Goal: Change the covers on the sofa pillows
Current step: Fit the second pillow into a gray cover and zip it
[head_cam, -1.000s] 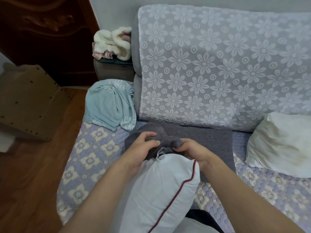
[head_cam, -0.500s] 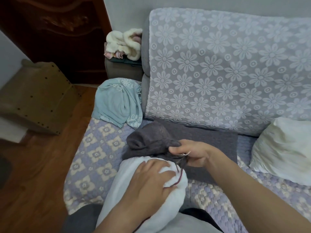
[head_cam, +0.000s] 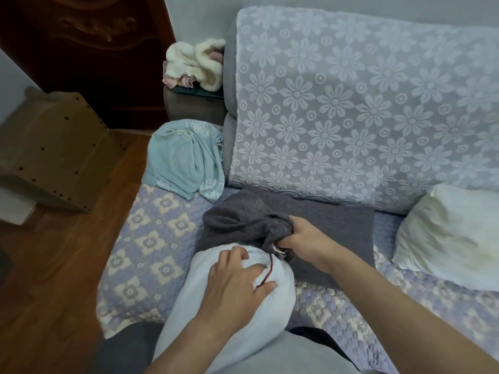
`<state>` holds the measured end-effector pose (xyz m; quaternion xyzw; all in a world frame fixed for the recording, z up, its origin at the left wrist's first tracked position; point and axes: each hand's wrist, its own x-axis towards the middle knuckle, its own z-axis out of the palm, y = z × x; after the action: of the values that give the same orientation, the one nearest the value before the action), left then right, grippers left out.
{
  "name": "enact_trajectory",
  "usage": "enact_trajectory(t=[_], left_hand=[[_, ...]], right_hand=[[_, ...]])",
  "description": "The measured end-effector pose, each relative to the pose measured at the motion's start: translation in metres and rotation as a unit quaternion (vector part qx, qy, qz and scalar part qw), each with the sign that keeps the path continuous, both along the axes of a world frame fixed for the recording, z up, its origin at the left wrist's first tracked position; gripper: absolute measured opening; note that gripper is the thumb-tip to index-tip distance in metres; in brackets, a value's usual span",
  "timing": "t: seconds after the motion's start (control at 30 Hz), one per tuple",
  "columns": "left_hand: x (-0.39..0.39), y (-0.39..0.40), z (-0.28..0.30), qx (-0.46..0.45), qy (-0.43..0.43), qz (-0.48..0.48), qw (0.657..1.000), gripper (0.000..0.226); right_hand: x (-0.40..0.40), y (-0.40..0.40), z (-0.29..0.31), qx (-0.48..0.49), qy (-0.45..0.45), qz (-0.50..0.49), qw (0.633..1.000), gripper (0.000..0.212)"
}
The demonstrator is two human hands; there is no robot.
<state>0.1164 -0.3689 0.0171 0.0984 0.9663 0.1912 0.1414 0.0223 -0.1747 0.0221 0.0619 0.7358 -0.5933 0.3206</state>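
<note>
A white pillow with a dark red piping line lies across my lap, its far end on the sofa seat. My left hand presses on top of that end, fingers spread and bent into the stuffing. A dark grey knitted cover is bunched at the pillow's far end and spreads flat to the right. My right hand grips the bunched edge of this cover at the pillow's tip.
A bare cream pillow leans at the right. A light blue cloth lies at the seat's left end, a fluffy cream bundle on the armrest above. The flowered backrest stands behind. A wooden box sits on the floor, left.
My left hand let go of the grey cover and moved onto the white pillow's end. My right hand took a fuller grip on the cover's edge. The view shifted left.
</note>
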Motion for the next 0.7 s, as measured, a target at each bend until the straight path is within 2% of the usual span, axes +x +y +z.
enact_trajectory(t=[0.07,0.13,0.27,0.33,0.43,0.5,0.6,0.7], left_hand=[[0.002,0.004,-0.002,0.020,0.062,0.003,0.998,0.041],[0.004,0.008,-0.002,0.046,0.099,0.010,0.994,0.043],[0.002,0.010,-0.008,0.061,0.209,-0.049,0.975,0.054],[-0.002,0.008,-0.009,0.059,0.236,-0.076,0.967,0.053],[-0.004,0.003,0.002,0.086,0.156,-0.049,0.983,0.047],[0.000,-0.004,0.014,0.105,0.063,-0.055,0.991,0.061],[0.015,-0.013,0.007,0.018,-0.042,-0.070,0.997,0.092],[0.024,-0.018,-0.011,-0.058,-0.027,-0.022,0.998,0.112]], right_hand=[[0.002,0.000,-0.001,0.030,0.041,-0.021,0.998,0.036],[0.003,0.002,-0.003,0.021,0.047,-0.024,0.998,0.036],[0.003,0.009,0.000,-0.062,-0.017,-0.005,0.998,0.041],[0.001,0.012,0.002,-0.092,-0.047,-0.012,0.995,0.041],[0.000,0.014,0.004,-0.115,-0.069,-0.025,0.991,0.041],[-0.001,0.015,0.005,-0.118,-0.075,-0.024,0.990,0.041],[-0.003,0.017,0.003,-0.117,-0.084,-0.031,0.989,0.043],[-0.002,0.016,-0.001,-0.103,-0.098,-0.037,0.989,0.043]])
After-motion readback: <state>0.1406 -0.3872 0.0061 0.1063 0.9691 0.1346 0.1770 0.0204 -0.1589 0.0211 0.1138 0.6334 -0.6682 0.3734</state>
